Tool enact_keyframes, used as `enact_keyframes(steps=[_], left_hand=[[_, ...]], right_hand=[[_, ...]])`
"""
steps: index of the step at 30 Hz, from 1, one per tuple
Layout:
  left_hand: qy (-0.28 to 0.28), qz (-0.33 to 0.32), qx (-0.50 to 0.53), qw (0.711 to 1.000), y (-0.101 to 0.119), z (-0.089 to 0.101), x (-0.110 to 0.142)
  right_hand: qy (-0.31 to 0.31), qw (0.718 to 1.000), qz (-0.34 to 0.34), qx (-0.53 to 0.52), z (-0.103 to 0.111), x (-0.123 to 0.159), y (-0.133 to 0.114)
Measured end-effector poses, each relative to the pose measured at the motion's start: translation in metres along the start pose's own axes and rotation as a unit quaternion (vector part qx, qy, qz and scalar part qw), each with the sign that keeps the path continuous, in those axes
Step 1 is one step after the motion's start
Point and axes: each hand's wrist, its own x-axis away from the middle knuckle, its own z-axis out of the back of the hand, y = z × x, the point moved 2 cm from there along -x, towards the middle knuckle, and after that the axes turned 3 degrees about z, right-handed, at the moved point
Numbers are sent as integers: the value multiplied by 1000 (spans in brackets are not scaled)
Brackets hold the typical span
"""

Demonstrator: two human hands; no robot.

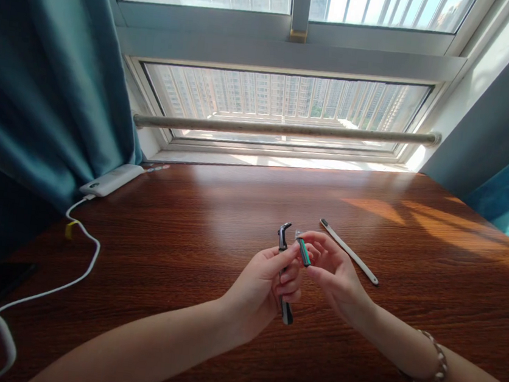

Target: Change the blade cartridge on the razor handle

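Dark razor handle (283, 243), upright, curved neck at top, lower end poking out below. Small green-edged blade cartridge (303, 251) just beside the neck, tilted, apart from it.

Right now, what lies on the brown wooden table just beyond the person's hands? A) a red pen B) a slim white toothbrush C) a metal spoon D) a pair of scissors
B: a slim white toothbrush lies on the wooden table just past the right hand, untouched.
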Motion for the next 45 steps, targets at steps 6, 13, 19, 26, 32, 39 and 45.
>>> enact_keyframes(steps=[6,13,19,26,32,39,45], left_hand=[[8,-2,-12,1000,0,1,1],[23,-6,-45,999,1,0,1],[48,-2,-60,997,2,2,0],[45,-2,-74,996,2,2,0],[36,-21,-90,995,2,1,-1],[33,-26,-92,995,1,-2,4],[33,15,-108,993,-3,-8,9]], right_hand=[[-16,998,16,60,3,0,-2],[-29,985,52,164,8,-2,-7],[-34,984,47,166,9,-2,-7],[-31,987,49,152,11,-3,-4],[26,999,-17,19,10,-4,-4],[27,959,-136,-245,10,-11,-1],[8,960,-147,-239,9,-7,4]])
